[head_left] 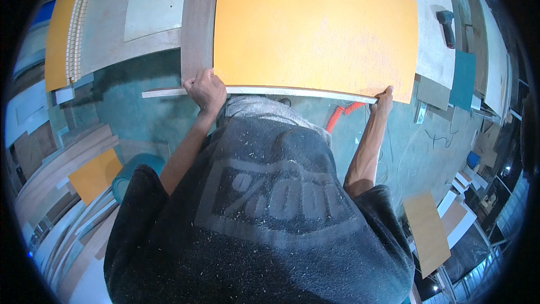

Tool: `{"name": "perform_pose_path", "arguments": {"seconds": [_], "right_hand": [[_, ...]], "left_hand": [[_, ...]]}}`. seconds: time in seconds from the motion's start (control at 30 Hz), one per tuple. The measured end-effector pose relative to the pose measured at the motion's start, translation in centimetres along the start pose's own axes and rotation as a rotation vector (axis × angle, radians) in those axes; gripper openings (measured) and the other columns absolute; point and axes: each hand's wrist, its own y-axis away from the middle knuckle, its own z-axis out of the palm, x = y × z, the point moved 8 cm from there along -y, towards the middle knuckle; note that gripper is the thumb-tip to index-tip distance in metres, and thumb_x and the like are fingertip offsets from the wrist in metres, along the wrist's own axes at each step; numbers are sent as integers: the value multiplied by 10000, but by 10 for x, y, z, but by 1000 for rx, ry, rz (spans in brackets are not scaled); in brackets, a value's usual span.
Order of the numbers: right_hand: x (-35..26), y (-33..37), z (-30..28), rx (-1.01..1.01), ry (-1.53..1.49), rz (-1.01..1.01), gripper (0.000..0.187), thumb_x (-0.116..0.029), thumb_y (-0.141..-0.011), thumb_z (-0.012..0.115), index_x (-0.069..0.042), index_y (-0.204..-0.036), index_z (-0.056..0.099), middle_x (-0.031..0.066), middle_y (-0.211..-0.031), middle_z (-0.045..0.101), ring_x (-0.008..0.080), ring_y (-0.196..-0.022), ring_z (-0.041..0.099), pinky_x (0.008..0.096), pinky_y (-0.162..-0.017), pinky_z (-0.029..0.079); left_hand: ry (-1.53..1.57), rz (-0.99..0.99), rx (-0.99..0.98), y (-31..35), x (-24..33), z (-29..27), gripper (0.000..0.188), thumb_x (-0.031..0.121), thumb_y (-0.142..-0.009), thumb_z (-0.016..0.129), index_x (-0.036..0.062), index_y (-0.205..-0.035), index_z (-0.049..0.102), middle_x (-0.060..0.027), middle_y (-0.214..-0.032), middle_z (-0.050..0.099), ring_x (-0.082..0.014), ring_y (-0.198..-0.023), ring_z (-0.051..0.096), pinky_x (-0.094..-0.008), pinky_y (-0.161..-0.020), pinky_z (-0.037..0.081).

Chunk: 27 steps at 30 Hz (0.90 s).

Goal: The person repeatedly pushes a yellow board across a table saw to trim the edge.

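A large orange-yellow panel [315, 28] lies flat on the work surface in front of me. Along its near edge runs a long pale strip [163, 93], which sticks out to the left past the panel. My left hand [207, 92] is closed on the strip at the panel's near left corner, with its fingertips by the panel's edge. Near the right corner, my right hand [383, 102] grips the panel's edge at the strip's right end. The thumb rests on top; the other fingers are mostly hidden. A brown board [198, 22] lies along the panel's left side.
A dark handheld tool [446, 28] lies on a pale sheet at the right. A red coiled hose [341, 114] hangs below the strip. Stacked boards [62, 163] and a smaller yellow piece [95, 175] stand at the left; a tan board [426, 233] is at lower right.
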Motion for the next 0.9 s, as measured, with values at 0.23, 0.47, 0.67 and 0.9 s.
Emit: {"name": "perform_pose_path", "arguments": {"seconds": [0.23,0.47,0.67,0.9], "right_hand": [[-2,0,7,-106,-63,-42,328,-330,-1137,504,-87,-930,576,13,-744,485,164,-633,523,354,-620,553],[-2,8,3,44,-132,-105,286,-295,-1112,571,-24,-1048,636,44,-871,596,176,-741,583,332,-694,525],[-65,185,69,8,933,-1026,586,-219,-869,818,84,-1313,586,277,-1346,613,412,-1324,555,496,-1077,452],[36,310,178,-829,1417,-1254,543,-441,-973,688,-260,-1469,559,-11,-1418,571,215,-1261,554,558,-1055,345]], "left_hand": [[-29,-52,-16,0,4,-1,144,91,-860,677,85,-984,753,-85,-929,763,-246,-893,668,-393,-936,384],[-61,-84,-144,-7,-3,8,153,132,-892,667,96,-988,780,-120,-905,771,-276,-865,686,-400,-941,380],[-66,-24,-81,-76,36,-17,474,387,-940,702,55,-1278,697,-224,-1178,734,-386,-1068,693,-512,-1003,473],[-147,-76,-450,-179,102,49,833,585,-948,711,414,-1660,315,-196,-1722,216,-505,-1472,355,-709,-1096,424]]}}
